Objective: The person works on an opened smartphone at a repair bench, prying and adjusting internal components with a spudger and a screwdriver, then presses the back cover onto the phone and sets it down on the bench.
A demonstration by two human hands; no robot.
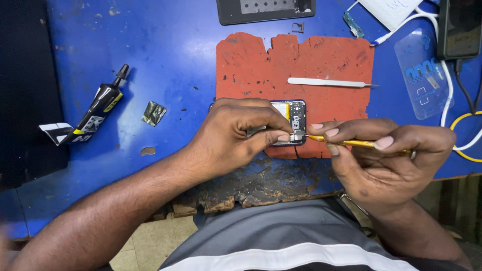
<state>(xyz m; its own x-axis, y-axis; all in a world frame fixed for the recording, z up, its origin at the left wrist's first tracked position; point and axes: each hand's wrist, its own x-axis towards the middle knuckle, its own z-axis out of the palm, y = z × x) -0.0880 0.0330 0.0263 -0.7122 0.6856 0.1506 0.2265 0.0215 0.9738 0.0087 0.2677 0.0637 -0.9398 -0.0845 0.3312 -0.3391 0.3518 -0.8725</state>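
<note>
The grey shirt with a white stripe (281,241) lies nearest the camera, below the worn front edge of the blue workbench (150,40). Above it, the left hand (236,138) is curled down over an opened smartphone (293,118) that rests on the lower edge of a torn red rubber mat (301,57); its thumb and forefinger are closed together, pinning the phone's lower right corner. The right hand (386,155) is closed in a pen grip around a slim yellow-handled tool (351,143), whose fine tip is brought to the same corner, just beside the left thumb. Whether it is a screwdriver or a pick cannot be told.

The step in hand is judged to be fine work at the phone's exposed board. It would be done well if the phone is kept flat and firmly pinned, the tool is held steady, and pressure is applied lightly, so that the tip is not allowed to slip across the small components.

A pair of metal tweezers (329,82) lies on the mat, well apart from the hands. A black glue tube (98,110) and a scrap of foil (153,113) lie to the left on the bench, and a dark phone frame (266,10) is seen at the top.
</note>
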